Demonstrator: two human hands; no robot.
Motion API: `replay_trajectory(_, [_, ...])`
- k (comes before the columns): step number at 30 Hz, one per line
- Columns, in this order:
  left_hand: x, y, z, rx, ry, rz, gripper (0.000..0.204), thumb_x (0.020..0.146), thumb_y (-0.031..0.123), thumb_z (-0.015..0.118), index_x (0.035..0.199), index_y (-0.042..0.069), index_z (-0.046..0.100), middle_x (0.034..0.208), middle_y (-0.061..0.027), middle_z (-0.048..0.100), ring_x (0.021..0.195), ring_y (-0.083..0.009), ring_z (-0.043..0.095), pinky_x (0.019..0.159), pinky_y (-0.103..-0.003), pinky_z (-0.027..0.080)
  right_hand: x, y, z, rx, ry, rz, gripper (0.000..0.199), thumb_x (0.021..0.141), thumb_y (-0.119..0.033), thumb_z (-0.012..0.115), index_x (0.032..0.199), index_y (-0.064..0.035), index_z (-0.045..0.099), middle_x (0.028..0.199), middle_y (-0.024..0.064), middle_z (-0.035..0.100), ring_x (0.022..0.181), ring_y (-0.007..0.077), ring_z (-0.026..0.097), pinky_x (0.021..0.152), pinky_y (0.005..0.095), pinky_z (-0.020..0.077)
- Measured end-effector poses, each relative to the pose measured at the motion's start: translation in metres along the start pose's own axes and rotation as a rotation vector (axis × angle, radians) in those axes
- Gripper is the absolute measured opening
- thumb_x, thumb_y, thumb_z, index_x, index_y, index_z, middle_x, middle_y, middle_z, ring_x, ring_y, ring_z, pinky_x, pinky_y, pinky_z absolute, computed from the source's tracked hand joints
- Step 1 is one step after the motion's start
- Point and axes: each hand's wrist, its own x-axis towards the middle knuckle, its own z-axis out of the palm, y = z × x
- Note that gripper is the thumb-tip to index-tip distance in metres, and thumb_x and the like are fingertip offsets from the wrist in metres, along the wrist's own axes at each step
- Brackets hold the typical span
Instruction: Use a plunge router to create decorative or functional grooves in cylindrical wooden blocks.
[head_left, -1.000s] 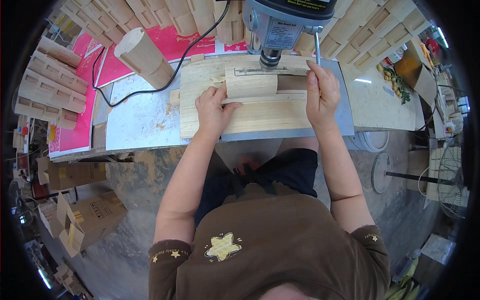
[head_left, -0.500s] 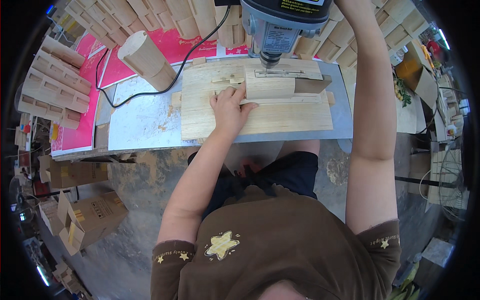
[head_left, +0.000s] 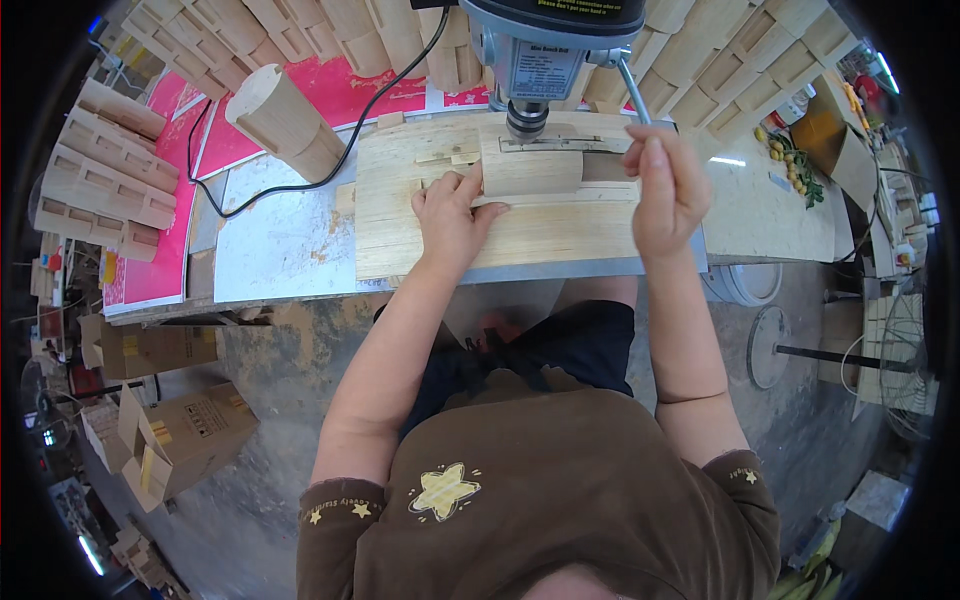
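My left hand is at the left end of a pale, rounded wooden block, fingers bent against it and thumb along its near edge. The block lies on a wooden jig board with strips fixed to it. Directly above the block is the chuck of a bench drill; the bit's tip is hard to make out. My right hand is raised right of the block, its fingers curled round the lower end of the drill's metal feed lever.
A wooden cylinder stands left of the jig, beside a black cable. Rows of notched wooden pieces line the table's left and back. Cardboard boxes sit on the floor at left, and a white bucket is under the table at right.
My right hand has come down and toward me from the drill's upper right side, bringing the feed lever into view. My left hand stays at the block's end. The view has shifted slightly.
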Motion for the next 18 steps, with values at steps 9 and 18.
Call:
replay_trajectory(9, [0.001,0.001,0.002,-0.015,0.024,0.010,0.058,0.066,0.030,0.078,0.118,0.012,0.061,0.080,-0.0006,0.054,0.084,-0.0202,0.052,0.082,-0.039,0.029,-0.019,0.043,0.014,-0.072,-0.014,-0.202,0.008,0.084,-0.002,0.054,0.086,0.0018,0.061,0.071,0.0095,0.057,0.061,0.0208,0.053,0.058,0.0302,0.0409])
replay_trajectory(18, [-0.005,-0.007,-0.001,-0.023,0.047,-0.005,0.058,0.064,0.028,0.079,0.116,0.011,0.061,0.079,0.0000,0.055,0.083,-0.0198,0.053,0.082,-0.039,0.029,0.099,-0.017,-0.002,-0.239,0.050,-0.055,0.030,0.096,-0.023,0.046,0.094,0.0031,0.061,0.069,0.0028,0.055,0.062,0.0097,0.050,0.059,0.0246,0.0411])
